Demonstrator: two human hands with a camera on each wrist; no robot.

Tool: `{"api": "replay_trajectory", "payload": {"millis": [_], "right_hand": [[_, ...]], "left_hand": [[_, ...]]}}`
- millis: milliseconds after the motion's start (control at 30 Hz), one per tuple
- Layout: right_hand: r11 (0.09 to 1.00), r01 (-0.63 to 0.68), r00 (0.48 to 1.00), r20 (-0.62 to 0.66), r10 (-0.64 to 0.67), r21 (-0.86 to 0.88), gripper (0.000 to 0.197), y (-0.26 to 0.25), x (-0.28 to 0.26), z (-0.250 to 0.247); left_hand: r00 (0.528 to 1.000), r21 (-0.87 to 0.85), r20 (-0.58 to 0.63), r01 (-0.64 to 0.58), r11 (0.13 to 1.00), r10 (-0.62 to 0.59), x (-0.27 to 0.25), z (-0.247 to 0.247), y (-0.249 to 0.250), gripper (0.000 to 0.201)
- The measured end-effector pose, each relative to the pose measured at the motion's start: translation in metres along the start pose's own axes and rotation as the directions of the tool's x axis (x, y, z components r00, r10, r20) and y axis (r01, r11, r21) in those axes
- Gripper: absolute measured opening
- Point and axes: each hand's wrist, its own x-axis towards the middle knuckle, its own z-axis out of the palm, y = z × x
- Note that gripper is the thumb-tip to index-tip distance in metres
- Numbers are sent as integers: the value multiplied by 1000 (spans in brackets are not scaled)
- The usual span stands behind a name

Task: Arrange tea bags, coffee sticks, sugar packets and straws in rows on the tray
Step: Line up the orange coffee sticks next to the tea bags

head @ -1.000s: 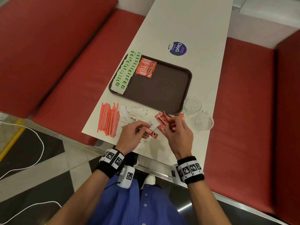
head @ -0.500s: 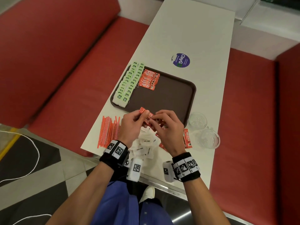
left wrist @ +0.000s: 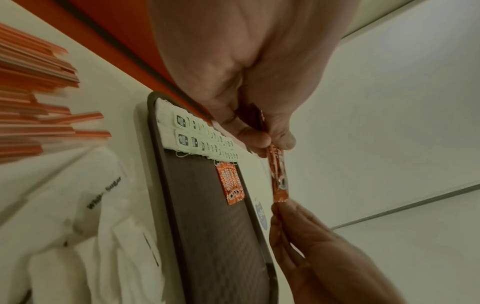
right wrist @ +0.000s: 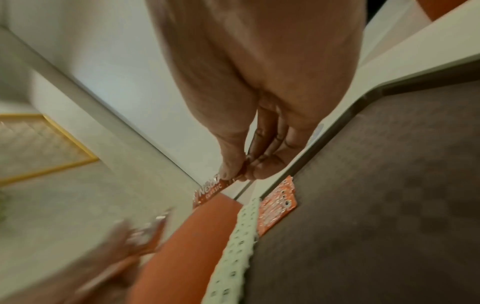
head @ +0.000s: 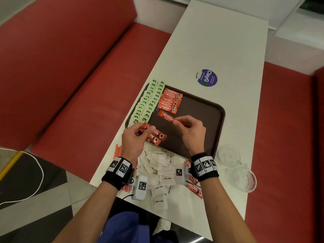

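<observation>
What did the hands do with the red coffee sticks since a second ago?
Both hands carried sticks from the table up over the tray. The right hand now pinches one coffee stick alone; the left hand holds a small bunch. The tea bags, sugar packets and straws stayed put.

white table [head: 217, 50] | on it: tray [head: 221, 120], sugar packets [head: 158, 165], straws [head: 117, 151], glass cups [head: 228, 154], sticker [head: 207, 78]
</observation>
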Motion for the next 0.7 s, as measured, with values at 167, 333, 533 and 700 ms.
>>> {"api": "replay_trajectory", "payload": {"millis": [167,333,533,700], "right_hand": [[993,-8,1000,8,9,-120,12,26,55,17],[984,-51,998,38,58,-168,12,38,82,34],[971,-74,997,19,80,-227,11,47,92,45],[965,-59,998,-1,61,-254,7,44,97,48]], "left_hand": [[999,-3,-39,0,1000,0,6,-19,-8,19],[1000,8,-19,23,1000,-23,8,-30,-20,24],[999,-57,-12,50,997,-51,5,-33,-22,27],[998,-67,-7,54,996,-55,8,-31,-23,21]]}}
